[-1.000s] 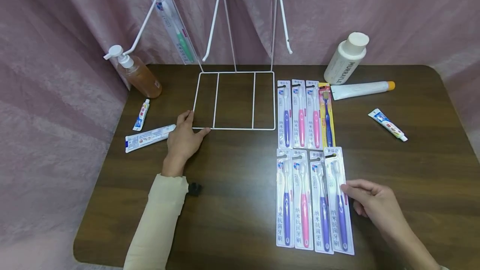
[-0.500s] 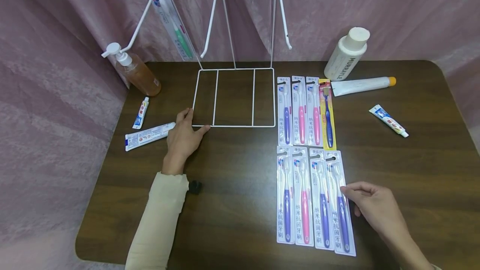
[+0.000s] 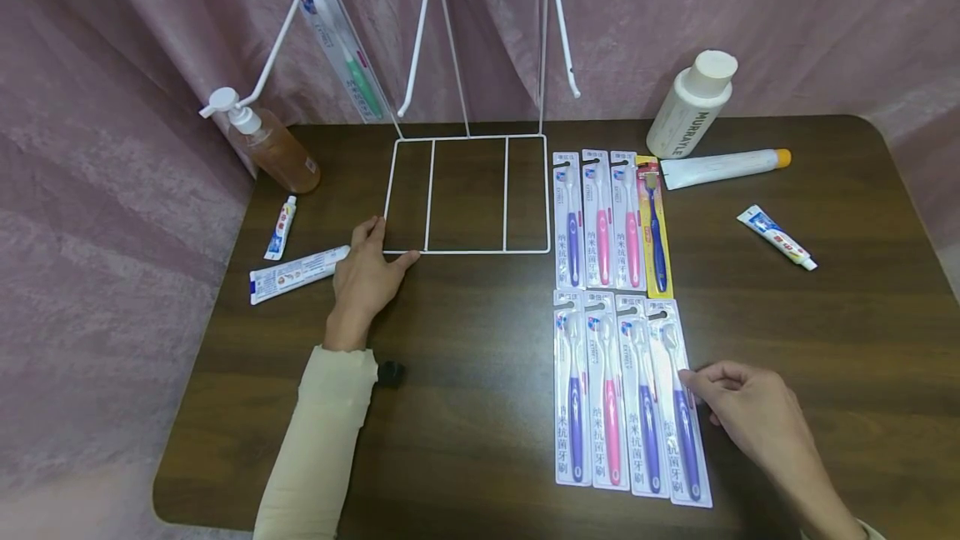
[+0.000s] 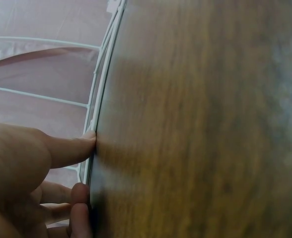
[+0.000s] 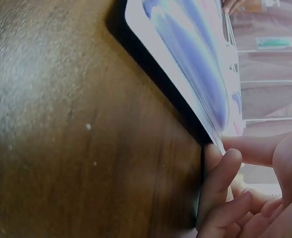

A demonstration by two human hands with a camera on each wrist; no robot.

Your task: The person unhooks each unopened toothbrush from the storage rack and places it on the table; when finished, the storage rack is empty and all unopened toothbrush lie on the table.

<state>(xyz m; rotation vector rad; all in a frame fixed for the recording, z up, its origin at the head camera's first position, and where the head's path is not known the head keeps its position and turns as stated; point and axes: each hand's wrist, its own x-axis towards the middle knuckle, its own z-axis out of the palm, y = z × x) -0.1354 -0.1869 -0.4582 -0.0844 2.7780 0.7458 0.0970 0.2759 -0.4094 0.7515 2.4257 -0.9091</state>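
Under the right hand [image 3: 750, 411], at the near right of the table [image 3: 825, 332], lies a row of four packed toothbrushes, and the fingers [image 5: 220, 171] pinch the right edge of the outermost one, the purple pack [image 3: 678, 402]. The right wrist view shows that edge lifted off the wood, thumb above and fingertips beneath, so the hand is closed on the card. Just left of that pack lie three more packs [image 3: 603, 390] side by side, touching or nearly so. Beyond the right hand, a second row [image 3: 611, 219] of four packs lies closer to the curtain, the rightmost on a yellow card.

Well apart to the left, the left hand [image 3: 367, 277] rests flat on the table with relaxed, fairly straight fingers. Its fingertips [image 4: 86, 141] touch the near left corner of the wire rack [image 3: 468, 194], as the left wrist view confirms. Just left of this hand lies a toothpaste tube [image 3: 296, 273], with a smaller tube [image 3: 281, 227] beyond it and a pump bottle [image 3: 273, 148] farther back. A green toothbrush pack [image 3: 337, 40] hangs on the rack's left hook.

Far beyond the right hand stand a white bottle [image 3: 690, 107], a long tube [image 3: 723, 167] and a small tube [image 3: 776, 237].
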